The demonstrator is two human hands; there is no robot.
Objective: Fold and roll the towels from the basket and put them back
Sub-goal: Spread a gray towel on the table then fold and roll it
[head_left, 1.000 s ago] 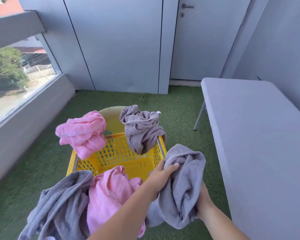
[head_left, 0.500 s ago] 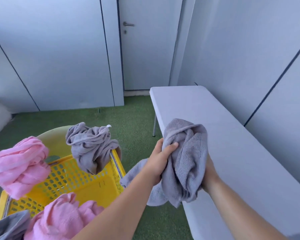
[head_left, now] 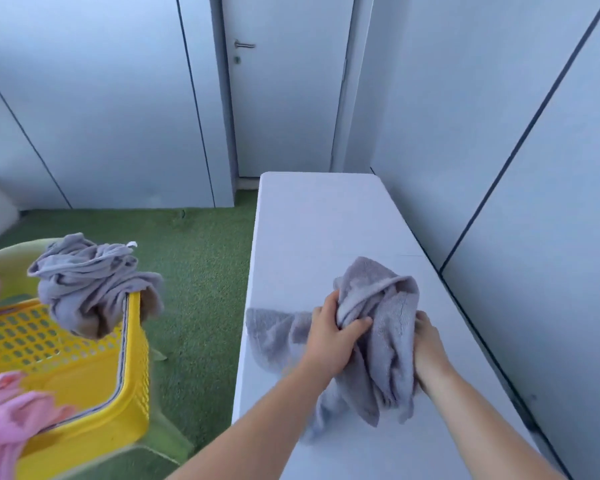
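A crumpled grey towel (head_left: 381, 306) is bunched over the white table (head_left: 326, 220), its loose end trailing left to the table's edge. My left hand (head_left: 333, 327) grips the bunch from the left, thumb and fingers curled into the cloth. My right hand (head_left: 426, 337) holds its right side, fingers hidden behind the fabric. The yellow basket (head_left: 84, 386) stands at the lower left. Another grey towel (head_left: 90, 285) hangs over its far right corner, and pink towels (head_left: 11, 420) drape over its near and left rims.
The basket sits on a pale green chair (head_left: 167, 441) over green artificial turf (head_left: 201, 271). Grey wall panels run close along the table's right side, and a closed grey door (head_left: 284, 98) lies beyond its far end.
Both hands carried the grey towel from beside the basket to the right and lowered it over the table. The view swung right, pushing the basket to the left edge.
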